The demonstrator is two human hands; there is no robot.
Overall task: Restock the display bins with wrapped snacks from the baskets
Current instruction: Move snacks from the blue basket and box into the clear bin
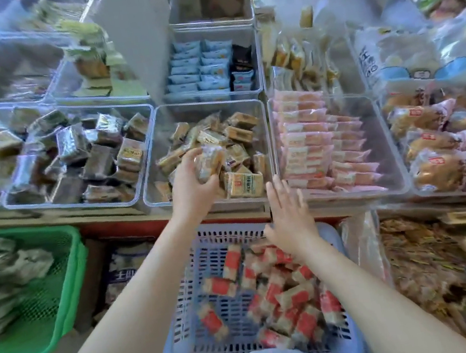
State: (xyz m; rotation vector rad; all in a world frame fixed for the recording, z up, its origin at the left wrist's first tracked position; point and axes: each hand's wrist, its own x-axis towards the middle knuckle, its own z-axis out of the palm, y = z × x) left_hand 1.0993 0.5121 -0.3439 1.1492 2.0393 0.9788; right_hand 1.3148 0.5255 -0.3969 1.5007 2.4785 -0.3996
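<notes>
So our left hand [193,179] grips a snack [209,163] over the middle bin [261,130], near its front edge. Right hand [289,213] hangs open above the basket [186,341]. Probably light, crinkly, crushable, so we'd hold them by the flat sides.

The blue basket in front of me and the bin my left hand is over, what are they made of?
The blue basket looks like moulded plastic with a matt finish: its walls and floor are a grid of slots. The display bin seems to be clear rigid plastic, perhaps acrylic: see-through walls with glossy, rounded edges. The left hand holds a snack in clear, shiny film.
</notes>
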